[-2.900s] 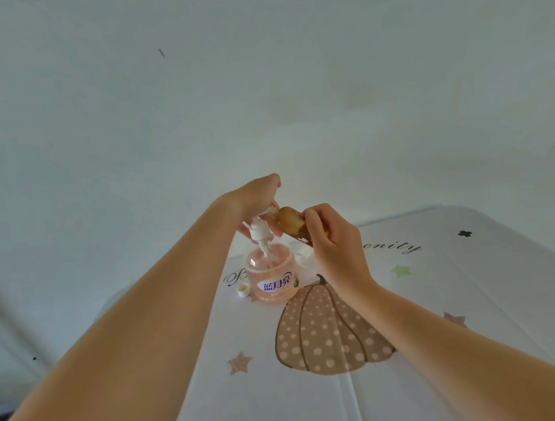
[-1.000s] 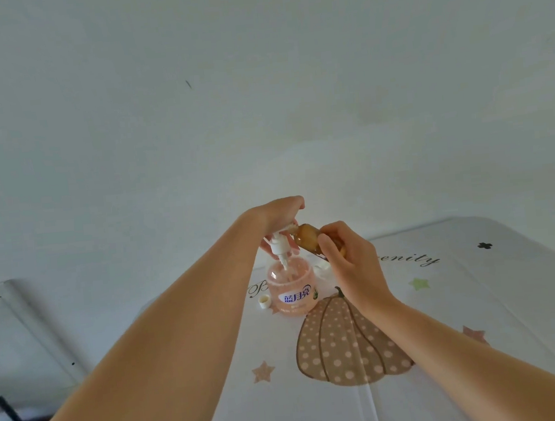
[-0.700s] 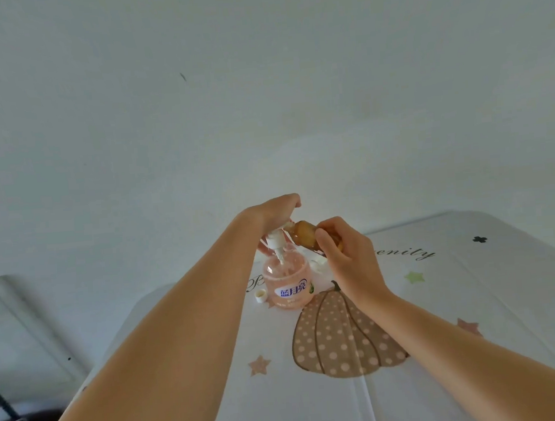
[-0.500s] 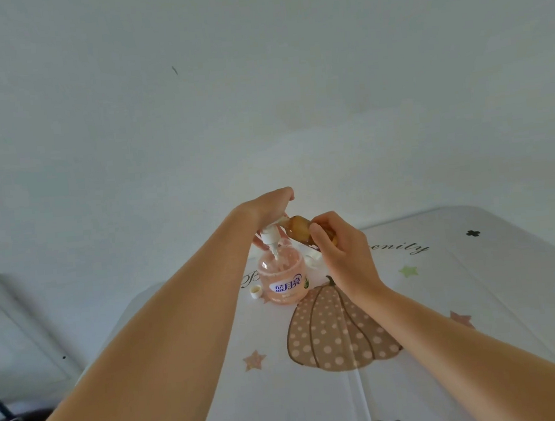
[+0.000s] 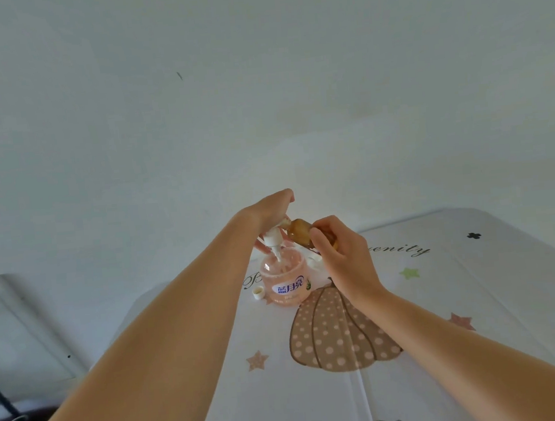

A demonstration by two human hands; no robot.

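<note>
**Item 1, pump bottle** (image 5: pixel 285 278): squat, round-shouldered, clear glossy plastic w/ pale pink liquid inside. White oval label w/ blue characters on the front. Stands upright on the tablecloth (image 5: pixel 479 310), far-centre, at the top edge of the pumpkin print (image 5: pixel 334 336). Dip tube shows through the wall.

**Item 2, pump head** (image 5: pixel 273 238): white plastic, smooth, tapering to a narrow collar. L hand (image 5: pixel 266 211) covers it from above, palm down, fingers curled round the head. Fingertips show below, left of the collar. Nozzle points right.

**Item 3, amber bottle** (image 5: pixel 300 232): small, rounded, translucent brown; glass or plastic, can't tell. Tilted, w/ its neck up-left at the nozzle tip. Exact contact is hidden under L hand. R hand (image 5: pixel 344 258) is clamped round its lower body, thumb across the near side, fingers wrapped behind.

**Item 4, white cap** (image 5: pixel 258 293): small, cylindrical, hollow, open end up. Lies on the cloth just left of the pump bottle base, not touching it.

**Item 5, white object** (image 5: pixel 314 260): sits between pump bottle and R hand, mostly hidden. Shape can't be determined.

**Surface:** tablecloth is white and smooth w/ straight fold creases.
- Pumpkin print is brown, ribbed, w/ pale dots.
- Other prints: pink star (image 5: pixel 257 359), green star (image 5: pixel 409 273), black script lettering.

**Background:** wall (image 5: pixel 292 91) is matte, pale and plain.
</note>
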